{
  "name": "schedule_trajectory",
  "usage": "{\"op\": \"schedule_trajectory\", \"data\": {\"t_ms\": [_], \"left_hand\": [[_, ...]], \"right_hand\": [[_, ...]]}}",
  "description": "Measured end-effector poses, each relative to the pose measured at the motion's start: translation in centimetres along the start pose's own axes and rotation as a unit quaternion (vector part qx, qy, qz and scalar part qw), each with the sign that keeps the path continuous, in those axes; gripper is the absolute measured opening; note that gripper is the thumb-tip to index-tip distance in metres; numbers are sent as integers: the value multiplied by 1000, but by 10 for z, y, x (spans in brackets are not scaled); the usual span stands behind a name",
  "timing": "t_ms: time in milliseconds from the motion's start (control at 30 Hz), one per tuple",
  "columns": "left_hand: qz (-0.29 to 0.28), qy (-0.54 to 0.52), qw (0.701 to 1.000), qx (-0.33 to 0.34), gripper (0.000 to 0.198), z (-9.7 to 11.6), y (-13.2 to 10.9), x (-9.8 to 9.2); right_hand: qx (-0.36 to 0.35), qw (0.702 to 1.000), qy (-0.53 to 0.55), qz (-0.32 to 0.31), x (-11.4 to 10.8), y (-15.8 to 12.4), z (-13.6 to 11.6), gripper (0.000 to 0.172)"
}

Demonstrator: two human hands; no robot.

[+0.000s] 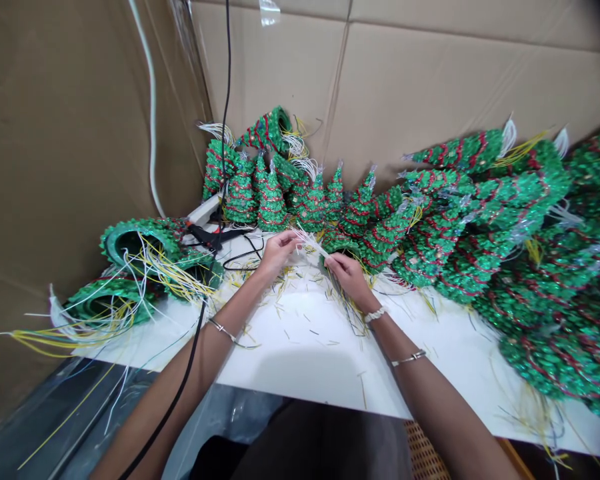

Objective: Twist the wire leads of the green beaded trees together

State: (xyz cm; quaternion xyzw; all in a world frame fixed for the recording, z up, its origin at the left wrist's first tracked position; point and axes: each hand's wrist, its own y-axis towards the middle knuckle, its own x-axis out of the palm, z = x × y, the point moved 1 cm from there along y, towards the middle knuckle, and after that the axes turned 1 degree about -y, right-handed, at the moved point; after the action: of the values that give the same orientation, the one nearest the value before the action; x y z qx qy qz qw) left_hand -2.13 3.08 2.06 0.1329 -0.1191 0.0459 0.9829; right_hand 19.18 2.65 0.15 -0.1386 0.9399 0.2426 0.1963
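A bundle of thin white wires (309,241) stretches between my two hands above the white tabletop. My right hand (347,272) is closed around its near right part. At the bundle's other end, the fingers of my left hand (280,249) are pinched together on the loose wire ends. A small green tree (341,241) with red garland lies just behind my right hand, its open base facing me; whether the wires come out of it I cannot tell. Dark and yellow wires (349,310) hang below my right hand. Short wire clippings (310,313) are scattered under both hands.
Several decorated green trees (270,203) stand at the back, and a large heap (520,220) fills the right. Hollow trees (135,240) trailing wires lie at left. A black glue gun (210,237) rests near them. A black cable (200,320) hangs across my left arm.
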Motion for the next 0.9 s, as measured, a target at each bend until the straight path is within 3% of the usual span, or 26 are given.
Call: {"op": "schedule_trajectory", "data": {"t_ms": [433,733,833,900], "left_hand": [[3,-3,999,-32,23,0,-4,8],[3,34,999,5,20,-5,-3,9],[42,14,999,8,20,-1,1,-1],[100,-7,994,30,22,5,4,-13]], "right_hand": [[-1,1000,0,1,0,0,1,39],[-30,999,-22,4,1,3,-1,40],[-34,999,-20,9,-1,2,-2,41],[-33,999,-14,15,-3,1,-3,40]]}}
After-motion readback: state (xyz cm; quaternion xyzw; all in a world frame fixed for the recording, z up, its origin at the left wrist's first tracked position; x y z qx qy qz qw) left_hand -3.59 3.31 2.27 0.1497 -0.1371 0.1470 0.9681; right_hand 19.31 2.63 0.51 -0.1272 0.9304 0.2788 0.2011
